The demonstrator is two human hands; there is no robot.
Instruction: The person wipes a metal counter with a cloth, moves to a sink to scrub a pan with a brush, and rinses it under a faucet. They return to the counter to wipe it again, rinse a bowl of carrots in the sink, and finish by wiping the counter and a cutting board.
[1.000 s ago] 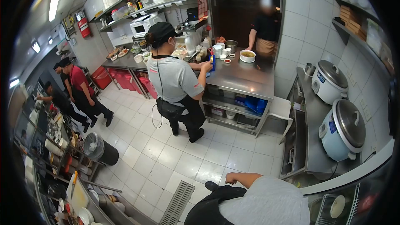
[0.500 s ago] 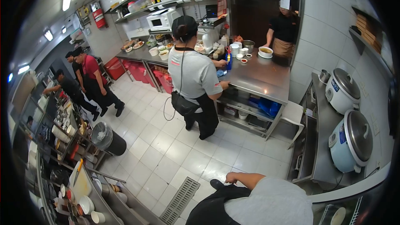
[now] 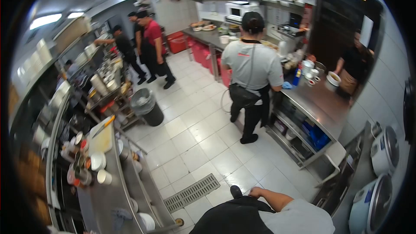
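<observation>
My right hand (image 3: 256, 192) hangs low in front of my black apron (image 3: 225, 216), at the bottom of the view. Its fingers look curled in, and nothing shows in them. Just left of it, the tip of my dark shoe (image 3: 236, 191) shows on the tiled floor. My left hand is out of view. Nearest on the left is a steel counter (image 3: 102, 203) bearing a cutting board (image 3: 102, 141) with an orange-handled tool (image 3: 109, 121), white bowls (image 3: 98, 161) and a white cup (image 3: 104, 177).
A person in a grey shirt (image 3: 253, 60) stands at the far steel table (image 3: 320, 117). Several people in dark aprons (image 3: 156, 39) are at the back left. A lined bin (image 3: 147, 108), a floor drain (image 3: 193, 193) and rice cookers (image 3: 370, 203) flank the white floor. Another person holds a bowl (image 3: 333, 80).
My view has turned left, so the room's contents sit further right and more of the left counter shows. My right hand stays low by my apron.
</observation>
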